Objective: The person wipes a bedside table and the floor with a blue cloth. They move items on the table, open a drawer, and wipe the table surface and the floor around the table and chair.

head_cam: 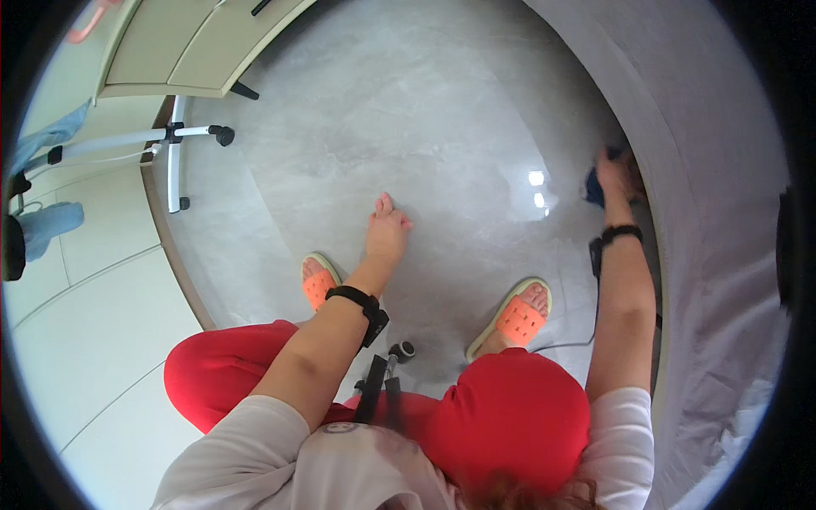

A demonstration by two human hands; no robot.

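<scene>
My left hand hangs over the grey floor in front of me, with two fingers stretched forward and nothing in its grasp. Down at the right, beside the lower edge of a grey fabric-covered bed or sofa, my right hand grips a dark blue item, which looks like cloth. That hand is partly in shadow and blurred, so its fingertips are hard to make out. Each wrist wears a black band with a small device.
Orange slippers are on my feet. A dark cable runs near my right forearm. At upper left stand a beige drawer cabinet and a white wheeled rack with blue clothing. A caster shows between my legs.
</scene>
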